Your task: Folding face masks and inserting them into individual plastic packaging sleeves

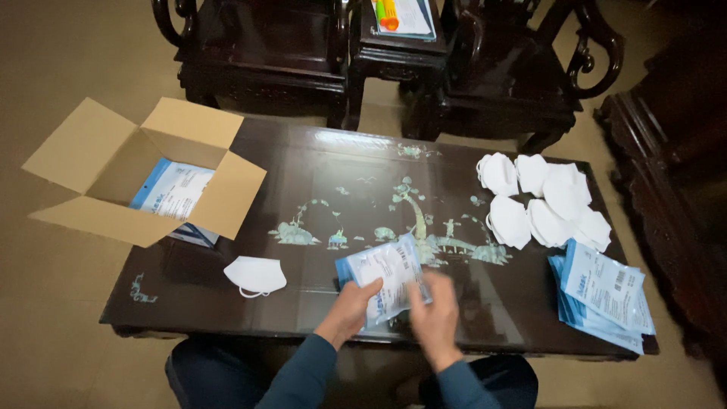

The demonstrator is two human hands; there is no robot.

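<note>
Both hands work over the near edge of the dark inlaid table (318, 159). The left hand (352, 303) is closed on the lower left of 1 blue-and-white pouch (382, 276), which is held just above the table in front of the person. The right hand (433, 312) is motion-blurred at the pouch's right edge, so its grip cannot be determined. Judged from the layout, the work is partly complete: the open cardboard box (83, 148) at the far left corner holds at least 2 pouches of the same kind, 1 flat on top and another edge showing below it. 1 loose white mask (255, 275) lies left of the hands. A pile of loose white masks (541, 201), roughly 7, lies far right; the overlap prevents an exact count. A stack of empty-looking flat pouches (602, 295) lies near right; only several layered edges can be distinguished.
</note>
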